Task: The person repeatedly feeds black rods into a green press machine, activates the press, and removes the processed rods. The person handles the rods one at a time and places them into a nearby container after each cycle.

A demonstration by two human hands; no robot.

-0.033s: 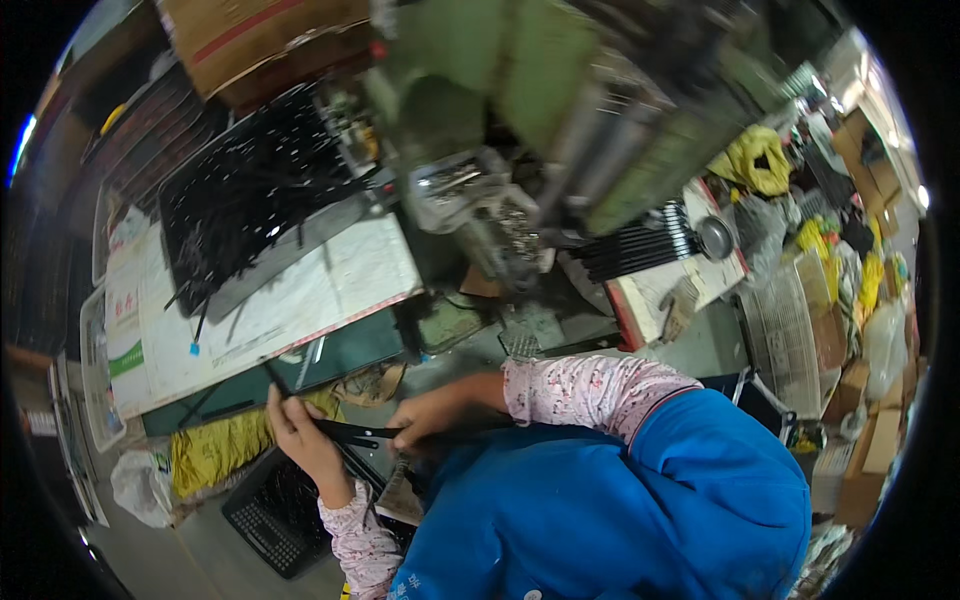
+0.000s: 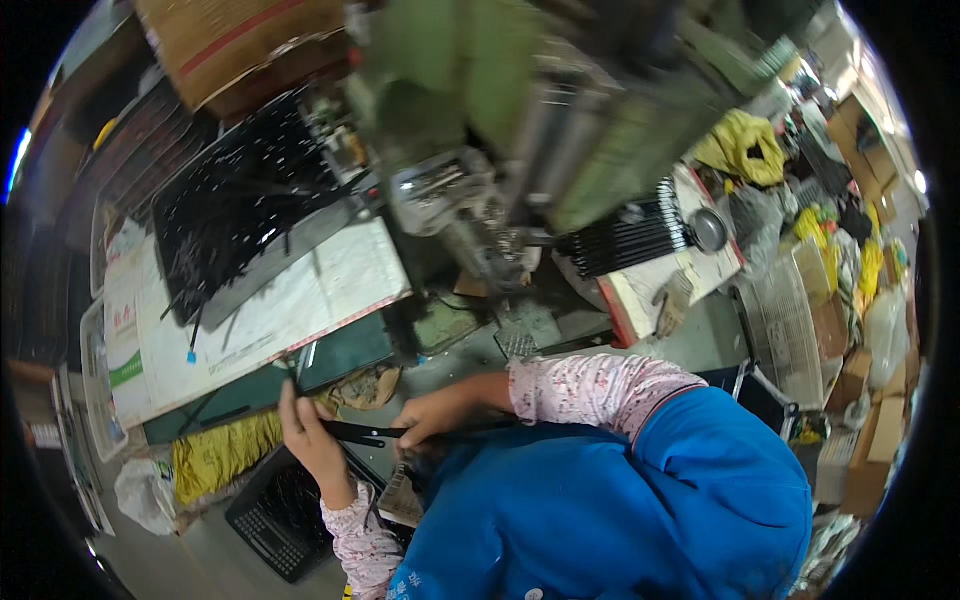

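Note:
Flat black strips (image 2: 358, 434) with small holes near their ends stretch between my two hands, close in front of my body. My left hand (image 2: 316, 446) is closed round them, and part of a strip rises past its fingertips toward the table. At the strips' other end my right hand (image 2: 432, 416) pinches them between thumb and fingers. How many strips there are, I cannot tell. Beyond my left hand, a black tray (image 2: 262, 262) heaped with similar dark strips rests on a white printed board (image 2: 345, 270).
A green machine (image 2: 500, 90), blurred, stands ahead, with plastic containers of small metal parts (image 2: 440, 185) beside it. On the right, a row of black strips (image 2: 635, 238), a round dish (image 2: 707, 230) and a glove (image 2: 673, 303) lie on a board. A black basket (image 2: 285, 515) sits low on the left.
The view has shifted slightly, so the machine and tray sit a little further left. Both hands keep their hold on the strips; my left hand's fingers point more upright.

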